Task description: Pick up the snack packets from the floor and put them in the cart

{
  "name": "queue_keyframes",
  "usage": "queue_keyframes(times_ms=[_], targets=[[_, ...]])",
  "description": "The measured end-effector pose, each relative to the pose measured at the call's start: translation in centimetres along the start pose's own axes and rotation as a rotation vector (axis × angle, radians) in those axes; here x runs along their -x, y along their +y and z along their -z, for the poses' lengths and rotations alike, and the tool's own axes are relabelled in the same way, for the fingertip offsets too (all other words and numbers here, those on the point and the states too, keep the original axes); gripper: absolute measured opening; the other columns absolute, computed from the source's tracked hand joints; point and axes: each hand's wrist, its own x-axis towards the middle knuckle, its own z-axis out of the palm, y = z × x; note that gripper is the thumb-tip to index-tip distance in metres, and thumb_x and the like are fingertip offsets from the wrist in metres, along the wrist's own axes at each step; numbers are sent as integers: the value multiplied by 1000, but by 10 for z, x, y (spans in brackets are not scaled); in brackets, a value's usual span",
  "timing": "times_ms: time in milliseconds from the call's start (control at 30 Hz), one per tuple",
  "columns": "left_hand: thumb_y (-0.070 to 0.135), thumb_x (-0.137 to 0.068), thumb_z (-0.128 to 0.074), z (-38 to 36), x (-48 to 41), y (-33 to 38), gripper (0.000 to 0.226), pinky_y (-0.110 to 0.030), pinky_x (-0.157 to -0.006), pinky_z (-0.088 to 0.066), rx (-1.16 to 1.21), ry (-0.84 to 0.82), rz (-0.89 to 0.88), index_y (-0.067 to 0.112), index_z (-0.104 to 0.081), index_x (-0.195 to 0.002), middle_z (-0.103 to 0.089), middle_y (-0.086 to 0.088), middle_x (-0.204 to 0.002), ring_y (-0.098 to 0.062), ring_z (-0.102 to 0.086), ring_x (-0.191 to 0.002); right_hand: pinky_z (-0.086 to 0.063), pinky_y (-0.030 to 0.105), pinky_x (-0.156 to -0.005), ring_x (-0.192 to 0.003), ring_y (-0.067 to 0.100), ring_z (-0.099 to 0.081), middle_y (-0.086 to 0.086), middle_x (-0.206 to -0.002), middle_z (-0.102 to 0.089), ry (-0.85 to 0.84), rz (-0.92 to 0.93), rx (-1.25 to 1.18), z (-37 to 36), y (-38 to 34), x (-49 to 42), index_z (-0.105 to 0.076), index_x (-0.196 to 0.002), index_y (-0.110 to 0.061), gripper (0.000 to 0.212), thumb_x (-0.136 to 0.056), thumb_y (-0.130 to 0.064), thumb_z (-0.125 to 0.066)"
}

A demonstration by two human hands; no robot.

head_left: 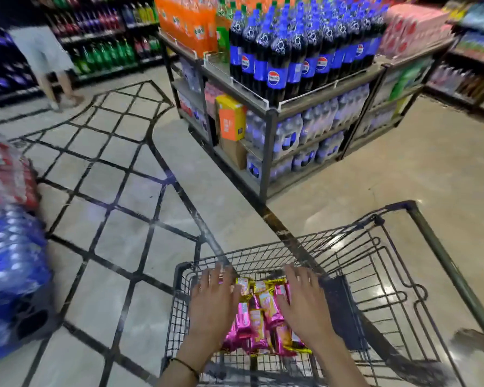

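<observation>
Several pink and gold snack packets lie bunched together in the small front basket of the black wire cart. My left hand lies flat on the left side of the bunch, fingers straight and spread. On the right side rests my right hand, also flat with straight fingers. The packets show between the two hands. No packet is visible on the floor around the cart.
A shelf island stacked with cola bottles and water packs stands just ahead of the cart. Wrapped bottle packs are piled at the left. A person stands at the far left by the drinks shelves. Tiled floor lies between.
</observation>
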Motion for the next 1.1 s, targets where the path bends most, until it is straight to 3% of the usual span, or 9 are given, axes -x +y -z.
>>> queue_keyframes(times_ms=[200, 333, 467, 567, 800, 967, 1100], targets=[[46, -95, -44, 54, 21, -11, 48, -49, -87, -53, -36, 200, 58, 18, -59, -131, -62, -10, -131, -33, -58, -119, -28, 42, -118, -145, 28, -25, 6, -155, -34, 18, 260, -21, 36, -51, -14, -24, -156, -22, 66, -98, -45, -47], [47, -96, -43, 82, 47, -21, 49, -48, -90, -52, -70, 331, 214, 18, -58, -133, -64, -9, -129, -33, -58, -120, -34, 42, -115, -140, 28, -31, 7, -151, -40, 44, 463, 26, 54, -70, -23, -28, -153, -22, 64, -97, -46, -47], [53, -99, -30, 106, 91, -20, 55, -48, -99, -49, -88, 418, 410, 23, -49, -141, -52, -7, -146, -31, -49, -132, -44, 42, -103, -126, 29, -45, 8, -135, -53, 116, 679, 57, 75, -86, -14, -43, -144, -17, 60, -91, -38, -61], [53, -102, -33, 111, 133, -17, 54, -47, -106, -45, -78, 488, 539, 23, -46, -144, -47, -7, -151, -29, -45, -137, -43, 42, -108, -129, 29, -44, 10, -135, -54, 136, 815, 40, 80, -94, 1, -47, -142, -14, 56, -92, -34, -60], [53, -98, -40, 112, 248, -16, 53, -44, -101, -47, -173, 542, 803, 22, -52, -140, -54, -4, -144, -25, -51, -130, -33, 45, -117, -139, 31, -36, 11, -148, -43, 69, 1052, 30, 65, -132, 59, -35, -151, -16, 62, -95, -36, -52], [51, -96, -37, 105, 335, -23, 48, -44, -89, -49, -153, 603, 1007, 23, -54, -130, -57, -1, -130, -24, -56, -118, -38, 47, -113, -136, 34, -42, 14, -145, -49, 48, 1258, 22, 48, -192, 122, -43, -147, -17, 61, -90, -33, -60], [50, -94, -38, 103, 424, -29, 50, -47, -88, -52, -169, 675, 1197, 21, -58, -129, -61, -3, -129, -27, -59, -118, -42, 47, -109, -135, 34, -45, 13, -143, -53, 24, 1440, 20, 30, -251, 196, -49, -143, -17, 61, -87, -34, -66]])
